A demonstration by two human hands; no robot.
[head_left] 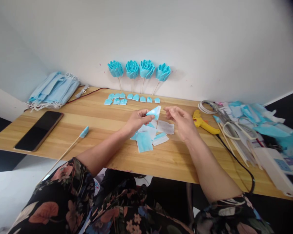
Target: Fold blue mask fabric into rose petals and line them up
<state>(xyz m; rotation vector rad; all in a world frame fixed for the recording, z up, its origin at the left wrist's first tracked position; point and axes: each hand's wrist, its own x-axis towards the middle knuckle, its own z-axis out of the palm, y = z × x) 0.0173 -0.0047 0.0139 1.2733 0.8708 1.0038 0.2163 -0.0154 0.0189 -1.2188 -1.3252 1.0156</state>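
My left hand (137, 121) pinches a small folded blue fabric piece (154, 112) above the wooden table (100, 123). A thin stick seems to hang under the piece. My right hand (182, 122) hovers just to its right, fingers curled, holding nothing that I can see. Under my hands lie several cut blue and white mask pieces (146, 136). A row of folded blue petals (130, 98) sits farther back. Several finished blue fabric roses (139, 70) on sticks lean against the wall.
A stack of blue face masks (52, 91) and a black phone (39, 130) lie at the left. A skewer with a blue tip (73, 144) rests near the front edge. A yellow glue gun (205, 123), scissors and scraps (254, 126) crowd the right.
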